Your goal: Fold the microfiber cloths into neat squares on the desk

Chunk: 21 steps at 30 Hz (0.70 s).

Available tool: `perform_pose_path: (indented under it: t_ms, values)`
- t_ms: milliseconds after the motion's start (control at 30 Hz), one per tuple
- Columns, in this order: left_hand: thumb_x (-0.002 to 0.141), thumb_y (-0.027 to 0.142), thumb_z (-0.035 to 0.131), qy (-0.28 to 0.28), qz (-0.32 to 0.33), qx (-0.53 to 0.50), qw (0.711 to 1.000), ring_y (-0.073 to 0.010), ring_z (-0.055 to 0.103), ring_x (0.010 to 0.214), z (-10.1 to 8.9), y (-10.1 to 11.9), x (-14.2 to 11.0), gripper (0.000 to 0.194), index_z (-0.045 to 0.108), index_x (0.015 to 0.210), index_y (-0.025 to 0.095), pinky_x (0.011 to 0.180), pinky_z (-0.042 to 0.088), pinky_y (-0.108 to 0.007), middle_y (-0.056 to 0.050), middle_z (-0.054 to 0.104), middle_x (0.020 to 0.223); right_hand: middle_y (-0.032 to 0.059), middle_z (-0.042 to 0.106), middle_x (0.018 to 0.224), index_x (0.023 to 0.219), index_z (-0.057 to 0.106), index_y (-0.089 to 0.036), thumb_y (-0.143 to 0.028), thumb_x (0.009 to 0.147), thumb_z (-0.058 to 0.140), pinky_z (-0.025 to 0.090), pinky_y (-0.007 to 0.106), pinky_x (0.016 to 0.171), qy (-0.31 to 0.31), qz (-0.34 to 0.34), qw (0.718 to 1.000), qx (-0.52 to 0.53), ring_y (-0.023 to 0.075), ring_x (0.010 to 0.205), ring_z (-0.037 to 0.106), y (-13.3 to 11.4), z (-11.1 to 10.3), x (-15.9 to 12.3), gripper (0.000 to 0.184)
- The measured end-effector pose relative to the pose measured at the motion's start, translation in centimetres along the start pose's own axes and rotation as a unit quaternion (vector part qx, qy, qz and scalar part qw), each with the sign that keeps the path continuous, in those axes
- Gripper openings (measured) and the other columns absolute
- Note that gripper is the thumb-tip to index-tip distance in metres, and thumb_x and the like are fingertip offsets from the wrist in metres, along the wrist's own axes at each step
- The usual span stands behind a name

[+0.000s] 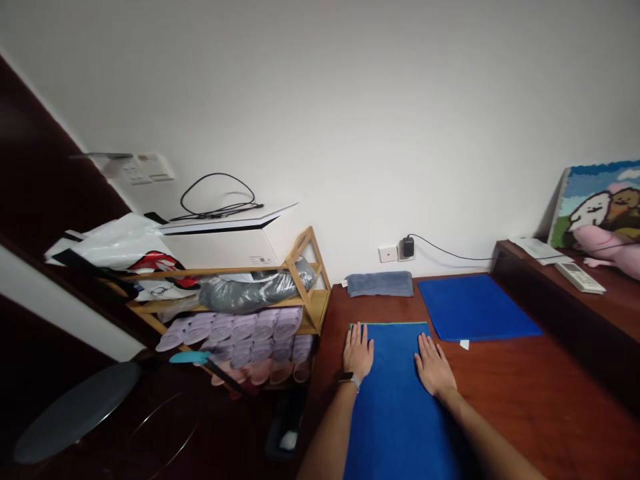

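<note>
A long blue towel [395, 387] lies flat on the brown wooden table [505, 393], its far edge trimmed in green. My left hand [358, 352] rests flat on the towel's left edge near the far end, fingers stretched forward; a watch circles that wrist. On the right edge, my right hand [434, 365] lies flat too, fingers apart and angled inward. Behind and to the right is a folded blue towel [477, 307] with a small white tag. A folded grey-blue towel [380, 284] sits by the wall. The near end of the long towel runs out of view.
Left of the table stands a wooden rack [315, 303] with rows of slippers [245, 325] and a white box [220, 247] on top. A charger [408, 247] is plugged into the wall. On the right ledge are a remote [580, 277] and a pink plush toy [610, 247].
</note>
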<state>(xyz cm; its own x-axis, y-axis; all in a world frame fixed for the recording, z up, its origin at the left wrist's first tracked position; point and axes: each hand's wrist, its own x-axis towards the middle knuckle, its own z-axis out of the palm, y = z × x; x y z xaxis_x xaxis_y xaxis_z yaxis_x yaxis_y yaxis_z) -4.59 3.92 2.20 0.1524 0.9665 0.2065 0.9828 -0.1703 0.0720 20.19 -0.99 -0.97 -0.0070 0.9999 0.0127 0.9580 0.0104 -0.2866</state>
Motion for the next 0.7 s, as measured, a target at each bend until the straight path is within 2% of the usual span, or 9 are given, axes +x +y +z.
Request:
perform_pose_path:
  t_ms: [100, 200, 267, 300, 367, 500, 567, 633, 700]
  values:
    - [0.109, 0.037, 0.025, 0.023, 0.071, -0.027, 0.997, -0.0237, 0.024, 0.160, 0.1, 4.0, -1.6, 0.060, 0.032, 0.165, 0.015, 0.132, 0.023, -0.048, -0.010, 0.031, 0.171, 0.0072, 0.021, 0.173, 0.166, 0.024, -0.009, -0.044, 0.104, 0.015, 0.013, 0.044, 0.132, -0.009, 0.002, 1.000, 0.003, 0.0225, 0.162, 0.017, -0.1, -0.4, -0.1, 0.072]
    - [0.111, 0.042, 0.021, 0.000, 0.147, -0.074, 0.986, -0.0210, 0.025, 0.160, 1.1, 9.1, -3.6, 0.059, 0.031, 0.165, 0.021, 0.132, 0.025, -0.046, -0.006, 0.033, 0.171, 0.0088, 0.020, 0.173, 0.165, 0.025, -0.007, -0.040, 0.104, 0.017, 0.012, 0.043, 0.132, -0.017, -0.008, 1.000, -0.007, 0.0225, 0.162, 0.015, -0.1, -0.8, -0.3, 0.071]
    - [0.111, 0.045, 0.018, -0.022, 0.142, -0.093, 0.985, -0.0214, 0.027, 0.159, 1.6, 10.8, -4.5, 0.060, 0.034, 0.164, 0.023, 0.131, 0.027, -0.047, -0.006, 0.035, 0.170, 0.0090, 0.020, 0.173, 0.165, 0.026, -0.007, -0.039, 0.103, 0.018, 0.012, 0.043, 0.132, -0.018, -0.013, 1.000, -0.010, 0.0222, 0.162, 0.015, 0.0, -0.9, -0.3, 0.070]
    - [0.111, 0.046, 0.018, -0.029, 0.127, -0.096, 0.987, -0.0218, 0.028, 0.159, 1.7, 10.8, -4.8, 0.061, 0.036, 0.164, 0.023, 0.130, 0.028, -0.047, -0.006, 0.036, 0.170, 0.0089, 0.020, 0.173, 0.165, 0.026, -0.007, -0.039, 0.103, 0.018, 0.012, 0.043, 0.132, -0.017, -0.011, 1.000, -0.009, 0.0221, 0.162, 0.015, 0.0, -0.9, -0.3, 0.070]
    - [0.110, 0.051, 0.019, -0.039, 0.100, -0.088, 0.990, -0.0226, 0.028, 0.159, 1.4, 8.7, -5.0, 0.063, 0.037, 0.163, 0.023, 0.130, 0.027, -0.048, -0.007, 0.034, 0.170, 0.0085, 0.022, 0.173, 0.165, 0.025, -0.007, -0.041, 0.104, 0.017, 0.012, 0.044, 0.132, -0.013, -0.003, 1.000, -0.002, 0.0219, 0.162, 0.016, 0.0, -0.7, -0.3, 0.071]
    - [0.109, 0.049, 0.023, -0.046, 0.029, -0.028, 0.998, -0.0239, 0.029, 0.158, 0.3, 1.4, -5.6, 0.063, 0.036, 0.164, 0.019, 0.130, 0.028, -0.047, -0.009, 0.033, 0.171, 0.0083, 0.023, 0.172, 0.165, 0.025, -0.007, -0.046, 0.104, 0.016, 0.014, 0.045, 0.132, 0.001, -0.006, 1.000, 0.016, 0.0234, 0.161, 0.018, 0.3, 0.0, -0.2, 0.073]
    - [0.109, 0.046, 0.024, -0.043, 0.001, -0.005, 0.999, -0.0237, 0.028, 0.159, -0.1, -1.1, -6.0, 0.062, 0.036, 0.164, 0.018, 0.130, 0.029, -0.046, -0.010, 0.032, 0.171, 0.0091, 0.024, 0.172, 0.165, 0.027, -0.006, -0.046, 0.104, 0.017, 0.015, 0.046, 0.132, 0.008, -0.008, 1.000, 0.022, 0.0248, 0.161, 0.019, 0.3, 0.2, -0.1, 0.074]
    - [0.109, 0.045, 0.025, -0.042, -0.008, 0.003, 0.999, -0.0233, 0.027, 0.159, -0.2, -2.0, -6.3, 0.063, 0.035, 0.164, 0.017, 0.130, 0.028, -0.045, -0.010, 0.031, 0.171, 0.0100, 0.025, 0.172, 0.164, 0.028, -0.006, -0.046, 0.103, 0.017, 0.016, 0.047, 0.131, 0.010, -0.008, 1.000, 0.019, 0.0255, 0.161, 0.019, 0.3, 0.1, 0.1, 0.074]
    - [0.108, 0.044, 0.026, -0.041, -0.013, 0.003, 0.999, -0.0236, 0.026, 0.160, -0.2, -1.9, -6.5, 0.063, 0.035, 0.164, 0.015, 0.130, 0.028, -0.045, -0.011, 0.031, 0.172, 0.0100, 0.024, 0.172, 0.165, 0.027, -0.005, -0.044, 0.103, 0.016, 0.016, 0.046, 0.131, -0.002, -0.002, 1.000, 0.006, 0.0250, 0.161, 0.019, 0.1, -0.5, 0.0, 0.073]
